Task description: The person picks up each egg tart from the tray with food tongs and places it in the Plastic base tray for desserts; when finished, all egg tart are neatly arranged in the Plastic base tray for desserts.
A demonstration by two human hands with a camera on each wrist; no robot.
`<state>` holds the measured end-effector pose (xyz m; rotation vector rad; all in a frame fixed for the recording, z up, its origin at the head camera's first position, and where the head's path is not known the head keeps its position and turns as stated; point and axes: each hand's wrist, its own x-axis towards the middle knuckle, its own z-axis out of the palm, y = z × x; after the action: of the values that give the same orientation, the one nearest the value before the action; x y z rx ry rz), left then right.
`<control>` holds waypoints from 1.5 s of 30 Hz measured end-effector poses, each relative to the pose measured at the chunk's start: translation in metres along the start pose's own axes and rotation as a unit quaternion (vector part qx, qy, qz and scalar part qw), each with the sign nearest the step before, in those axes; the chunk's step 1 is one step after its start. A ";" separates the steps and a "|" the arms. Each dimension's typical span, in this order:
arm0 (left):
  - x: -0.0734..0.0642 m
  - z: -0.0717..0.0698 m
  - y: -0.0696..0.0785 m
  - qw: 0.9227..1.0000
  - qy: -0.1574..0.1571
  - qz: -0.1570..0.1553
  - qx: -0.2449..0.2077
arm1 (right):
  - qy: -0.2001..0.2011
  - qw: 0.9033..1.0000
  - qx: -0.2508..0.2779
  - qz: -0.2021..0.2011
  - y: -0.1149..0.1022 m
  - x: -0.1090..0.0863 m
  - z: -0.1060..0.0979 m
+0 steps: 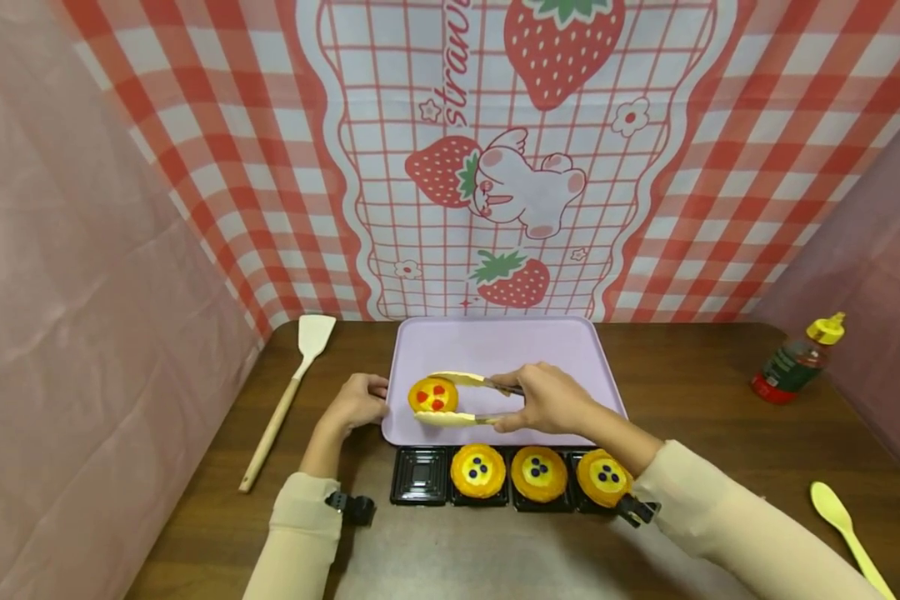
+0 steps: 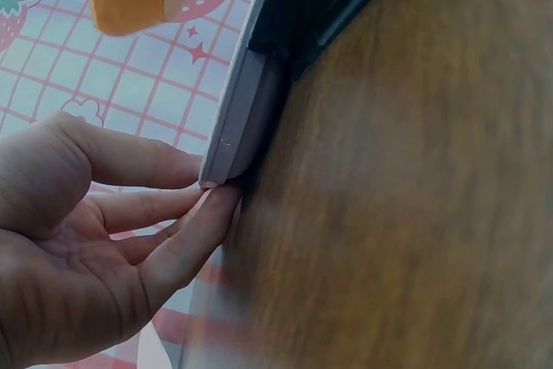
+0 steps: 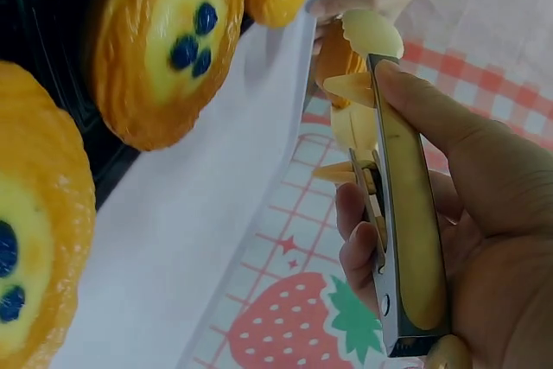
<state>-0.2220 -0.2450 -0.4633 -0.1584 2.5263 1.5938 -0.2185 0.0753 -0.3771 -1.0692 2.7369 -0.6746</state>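
Note:
My left hand [image 1: 356, 402] is at the left side of the lilac tray [image 1: 495, 343]; the left wrist view shows thumb and fingers pinching its rim [image 2: 226, 149]. In my right hand [image 1: 557, 400] I grip metal tongs with cream-coloured tips [image 1: 450, 419]. Between those tips is a round golden tart [image 1: 431, 397] with red pieces on top, over the tray's left part. The left wrist view shows this tart [image 2: 130, 2] raised off the tray. Along the tray's near edge, three tarts with blueberries [image 1: 478, 472] sit in a black sectioned container [image 1: 420, 477], whose leftmost section holds nothing.
A white spatula with a wooden handle [image 1: 276, 425] lies on the brown table [image 1: 690, 392] at left. To the right stand a red-filled squeeze bottle [image 1: 791, 367] with a yellow cap and, nearer, a pale yellow spoon [image 1: 832, 508]. A checked strawberry cloth [image 1: 510, 250] hangs behind.

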 end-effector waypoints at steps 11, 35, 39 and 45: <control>-0.002 0.000 -0.001 1.000 0.002 0.001 -0.008 | -0.015 0.999 0.008 -0.050 -0.015 -0.023 0.005; 0.000 -0.001 0.001 1.000 -0.006 -0.004 -0.008 | -0.062 0.997 -0.030 -0.037 -0.030 -0.029 0.024; 0.001 -0.001 0.001 1.000 -0.007 -0.006 -0.005 | -0.062 0.997 -0.034 -0.037 -0.029 -0.028 0.025; 0.001 -0.002 -0.001 1.000 -0.009 -0.010 -0.005 | -0.064 0.996 -0.028 -0.049 -0.028 -0.025 0.029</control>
<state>-0.2232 -0.2473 -0.4632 -0.1692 2.4958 1.5921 -0.1743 0.0631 -0.3916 -1.2206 2.6226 -0.5249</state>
